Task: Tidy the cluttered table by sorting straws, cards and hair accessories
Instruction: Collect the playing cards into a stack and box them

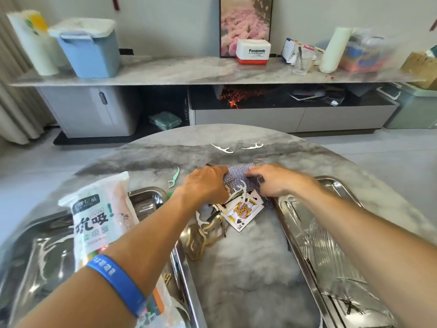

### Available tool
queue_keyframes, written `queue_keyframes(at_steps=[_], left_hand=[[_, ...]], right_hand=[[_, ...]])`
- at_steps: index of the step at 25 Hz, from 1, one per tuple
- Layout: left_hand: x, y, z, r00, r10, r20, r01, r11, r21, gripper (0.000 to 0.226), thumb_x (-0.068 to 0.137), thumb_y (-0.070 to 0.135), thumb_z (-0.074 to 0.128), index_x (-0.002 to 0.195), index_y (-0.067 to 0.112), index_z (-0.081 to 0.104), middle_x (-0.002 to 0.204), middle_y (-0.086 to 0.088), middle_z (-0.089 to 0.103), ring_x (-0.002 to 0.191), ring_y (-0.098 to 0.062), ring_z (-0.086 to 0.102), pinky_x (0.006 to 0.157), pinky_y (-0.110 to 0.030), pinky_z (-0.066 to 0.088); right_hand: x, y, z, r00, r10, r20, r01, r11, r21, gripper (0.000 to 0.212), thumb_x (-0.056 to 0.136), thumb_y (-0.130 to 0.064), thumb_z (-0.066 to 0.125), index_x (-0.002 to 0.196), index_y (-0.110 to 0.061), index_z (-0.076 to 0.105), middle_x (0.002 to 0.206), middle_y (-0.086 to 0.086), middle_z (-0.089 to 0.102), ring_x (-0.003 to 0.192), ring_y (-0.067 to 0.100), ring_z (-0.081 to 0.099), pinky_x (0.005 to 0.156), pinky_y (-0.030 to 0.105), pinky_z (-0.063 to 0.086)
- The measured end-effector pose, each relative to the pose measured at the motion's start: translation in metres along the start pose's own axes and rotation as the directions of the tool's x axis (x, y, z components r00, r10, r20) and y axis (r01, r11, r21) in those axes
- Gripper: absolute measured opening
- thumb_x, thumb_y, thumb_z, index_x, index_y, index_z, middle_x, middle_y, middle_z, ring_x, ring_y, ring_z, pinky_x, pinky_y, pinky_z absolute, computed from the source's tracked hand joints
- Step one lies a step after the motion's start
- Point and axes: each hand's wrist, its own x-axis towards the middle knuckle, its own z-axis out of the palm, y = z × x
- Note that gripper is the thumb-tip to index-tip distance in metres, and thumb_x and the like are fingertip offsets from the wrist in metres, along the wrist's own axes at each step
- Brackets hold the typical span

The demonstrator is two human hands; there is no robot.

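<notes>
The left hand [208, 184] curls down onto the near-left edge of the card pile [243, 185], fingers bent over the blue-backed cards; whether it pinches one I cannot tell. The right hand [272, 182] lies flatter on the pile's right side, fingers stretched leftward across the backs. Both hands touch the pile, neither clearly nearer. Just nearer than the pile lies a face-up king of spades [243, 213], its long axis slanting toward the right hand. Left of the pile stands the straw bag [99, 221]; right of it, a steel tray [331, 233], all on the counter [248, 268].
</notes>
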Motion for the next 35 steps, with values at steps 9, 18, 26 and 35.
queue_keyframes(at_steps=[9, 18, 26, 35], left_hand=[[-0.033, -0.006, -0.004, 0.994, 0.052, 0.098, -0.050, 0.999, -0.017, 0.050, 0.076, 0.019, 0.065, 0.123, 0.030, 0.055, 0.110, 0.000, 0.065, 0.098, -0.026, 0.061, 0.080, -0.034, 0.050], [-0.079, -0.029, -0.011, 0.979, -0.121, -0.163, 0.067, 0.951, -0.301, 0.051, 0.079, 0.010, 0.057, 0.125, 0.033, 0.052, 0.091, 0.004, 0.061, 0.077, -0.019, 0.060, 0.057, -0.026, 0.041], [-0.129, -0.027, 0.005, 0.982, -0.118, -0.147, 0.044, 0.901, -0.433, 0.057, 0.080, 0.011, 0.055, 0.128, 0.040, 0.048, 0.091, 0.009, 0.060, 0.064, -0.009, 0.059, 0.046, -0.014, 0.038], [-0.150, -0.014, 0.005, 0.981, -0.126, -0.148, 0.029, 0.846, -0.533, 0.052, 0.081, 0.015, 0.057, 0.126, 0.040, 0.050, 0.097, 0.012, 0.065, 0.067, -0.004, 0.061, 0.054, -0.017, 0.042]], right_hand=[[-0.021, 0.012, 0.015, 0.988, -0.144, -0.048, 0.150, 0.977, 0.155, 0.074, 0.078, 0.011, 0.057, 0.138, -0.032, 0.049, 0.134, -0.013, 0.044, 0.119, 0.015, 0.049, 0.091, 0.028, 0.047], [-0.032, -0.031, 0.031, 0.975, -0.220, -0.017, 0.220, 0.975, -0.018, 0.108, 0.064, -0.051, 0.086, 0.152, -0.030, 0.027, 0.155, -0.004, 0.035, 0.139, 0.025, 0.033, 0.110, 0.044, 0.035], [-0.033, -0.055, 0.025, 0.992, -0.090, 0.091, 0.105, 0.978, -0.179, 0.108, 0.038, -0.072, 0.086, 0.125, -0.026, 0.043, 0.120, -0.003, 0.045, 0.109, 0.017, 0.040, 0.088, 0.040, 0.035], [-0.063, -0.038, 0.034, 0.981, -0.157, -0.111, 0.187, 0.916, 0.355, 0.053, 0.071, -0.031, 0.087, 0.108, -0.031, 0.050, 0.117, -0.003, 0.055, 0.108, 0.018, 0.055, 0.084, 0.033, 0.044]])
